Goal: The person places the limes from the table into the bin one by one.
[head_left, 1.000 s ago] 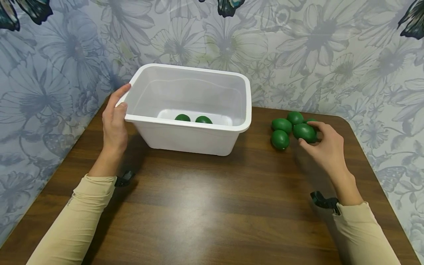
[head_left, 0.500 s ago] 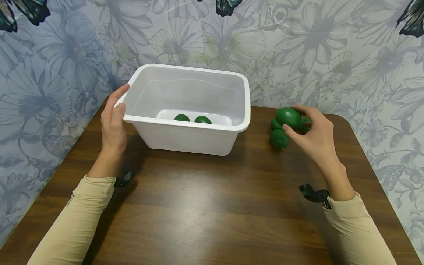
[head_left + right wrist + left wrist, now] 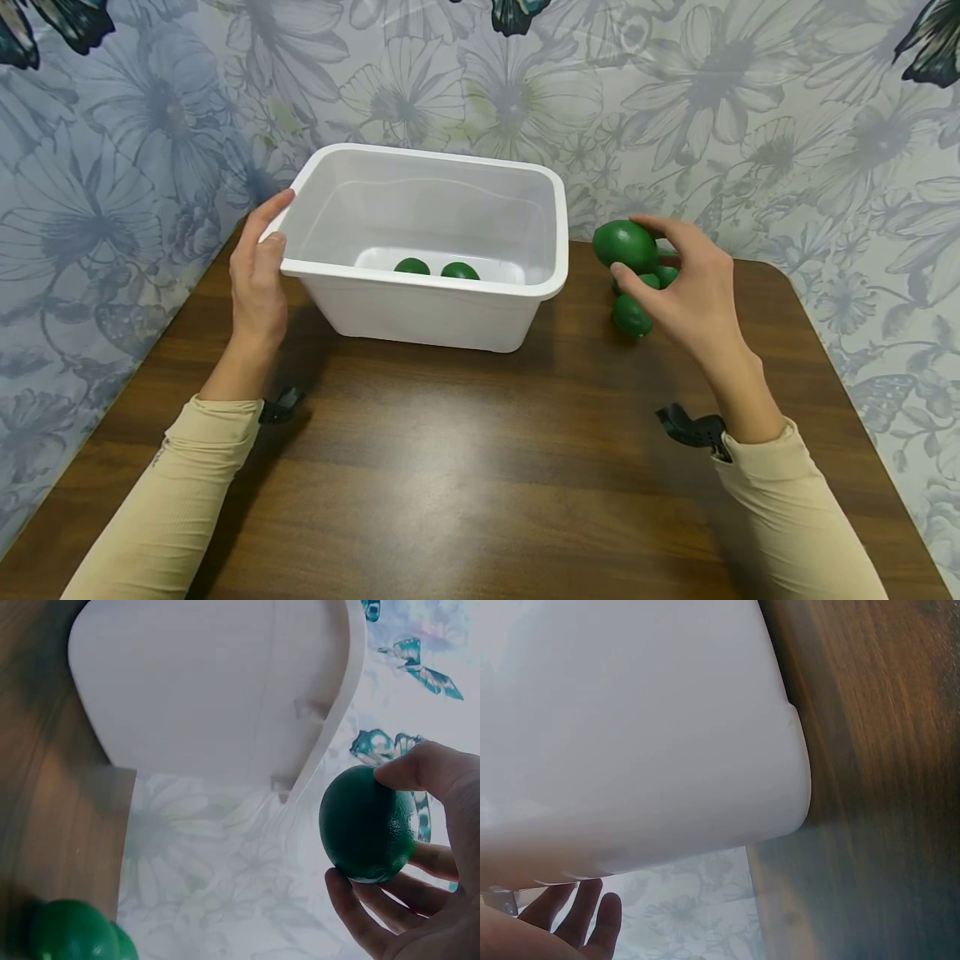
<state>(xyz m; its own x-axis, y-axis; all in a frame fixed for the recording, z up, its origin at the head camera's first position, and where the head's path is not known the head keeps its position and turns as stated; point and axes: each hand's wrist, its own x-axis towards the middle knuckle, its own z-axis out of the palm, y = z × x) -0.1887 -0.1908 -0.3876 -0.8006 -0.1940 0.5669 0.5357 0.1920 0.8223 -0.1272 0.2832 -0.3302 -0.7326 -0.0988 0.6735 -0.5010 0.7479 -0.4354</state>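
A white plastic tub (image 3: 420, 312) stands at the back of the table, with two green lime-shaped fruits (image 3: 460, 271) showing on its floor. My left hand (image 3: 257, 287) grips the left end of its rim, thumb and fingertips at the edge; in the left wrist view its fingers (image 3: 606, 919) reach beside the tub wall. To the right of the tub, my right hand (image 3: 697, 292) pinches another green lime-shaped fruit (image 3: 367, 825) between thumb and fingers, raised above the table. Below that hand lie several more such fruits (image 3: 632, 317), partly hidden by it.
The brown wooden table (image 3: 450, 467) backs onto a flower-patterned wall (image 3: 712, 108) with butterfly decorations (image 3: 517, 12) along the top. Between the tub's right end and the loose fruits is a short gap of tabletop.
My right hand has lifted the green lime-shaped fruit from the group and carried it up and left toward the tub. My left hand and the tub stay in place.
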